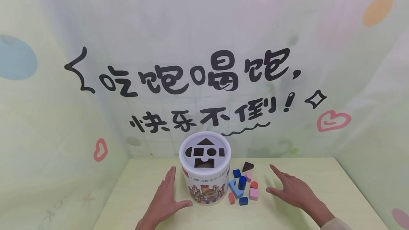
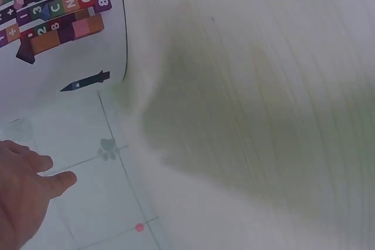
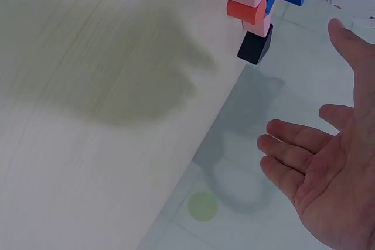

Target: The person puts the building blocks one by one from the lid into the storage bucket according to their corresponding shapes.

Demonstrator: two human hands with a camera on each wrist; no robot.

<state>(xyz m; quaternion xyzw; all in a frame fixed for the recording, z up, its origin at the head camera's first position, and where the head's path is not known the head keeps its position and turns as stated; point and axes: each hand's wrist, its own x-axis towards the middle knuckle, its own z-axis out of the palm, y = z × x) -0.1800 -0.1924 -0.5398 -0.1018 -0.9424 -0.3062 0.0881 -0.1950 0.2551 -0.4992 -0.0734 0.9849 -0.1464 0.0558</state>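
Observation:
A white cylindrical bucket [image 1: 206, 178] with a printed block castle stands upright on the table, its lid [image 1: 188, 165] pierced with shaped holes. My left hand [image 1: 164, 196] is at the bucket's left, fingers extended, thumb pointing toward its base; whether it touches cannot be told. To the bucket's right lie a light blue arch block [image 1: 235, 189], a dark blue cylinder [image 1: 242, 182], a black triangular block [image 1: 247, 166], a pink block [image 1: 254, 193] and a red-orange block [image 1: 231, 198]. Right of these my right hand [image 1: 295, 191] hovers with fingers spread, holding nothing.
The pale wooden table [image 1: 127, 194] backs onto a printed cloth wall [image 1: 204, 27] with large black characters. Cloth also flanks the table on both sides. Small dark blue blocks [image 1: 243, 201] lie among the others, near the bucket.

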